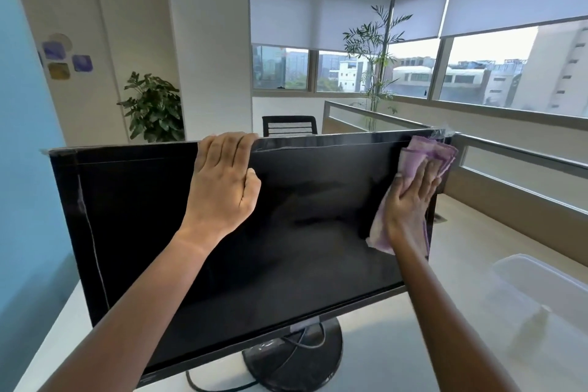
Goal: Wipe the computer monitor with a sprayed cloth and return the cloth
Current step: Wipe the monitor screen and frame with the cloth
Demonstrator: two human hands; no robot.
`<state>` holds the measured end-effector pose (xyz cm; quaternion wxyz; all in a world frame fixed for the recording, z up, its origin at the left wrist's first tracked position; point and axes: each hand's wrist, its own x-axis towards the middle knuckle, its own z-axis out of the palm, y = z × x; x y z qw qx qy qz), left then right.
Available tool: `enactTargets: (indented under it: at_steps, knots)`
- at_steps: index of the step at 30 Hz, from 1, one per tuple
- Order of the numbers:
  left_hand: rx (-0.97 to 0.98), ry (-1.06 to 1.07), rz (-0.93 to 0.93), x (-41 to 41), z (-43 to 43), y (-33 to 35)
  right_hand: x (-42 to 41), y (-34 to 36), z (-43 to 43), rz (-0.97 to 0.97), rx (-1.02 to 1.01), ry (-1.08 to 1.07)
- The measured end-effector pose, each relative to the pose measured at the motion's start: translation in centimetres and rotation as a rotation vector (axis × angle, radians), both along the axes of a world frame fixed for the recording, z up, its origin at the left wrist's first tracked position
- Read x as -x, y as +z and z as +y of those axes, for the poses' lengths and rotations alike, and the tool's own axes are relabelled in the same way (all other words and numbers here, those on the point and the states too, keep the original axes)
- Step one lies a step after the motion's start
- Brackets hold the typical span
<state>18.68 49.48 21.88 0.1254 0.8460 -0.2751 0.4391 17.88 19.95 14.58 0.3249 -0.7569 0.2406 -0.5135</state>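
A black computer monitor [302, 232] stands on a round base on a white desk, its screen dark and tilted down to the right. My left hand [222, 181] grips the top edge of the monitor, fingers curled over the bezel. My right hand [410, 200] lies flat against the screen near its upper right corner, pressing a folded purple cloth [426, 153] onto the glass. Part of the cloth sticks out above my fingers and part hangs below my wrist.
A clear plastic bin [547, 289] sits on the desk [397, 353] to the right of the monitor. A black cable loops around the monitor base [292, 356]. Behind are low partitions, an office chair [289, 126], two potted plants and windows.
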Motion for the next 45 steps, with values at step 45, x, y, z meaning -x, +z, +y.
enactTargets:
  at_steps: [45]
  knots:
    - [0.077, 0.083, 0.087, 2.9, 0.2, 0.0, 1.9, -9.2, 13.7, 0.148, 1.393, 0.541]
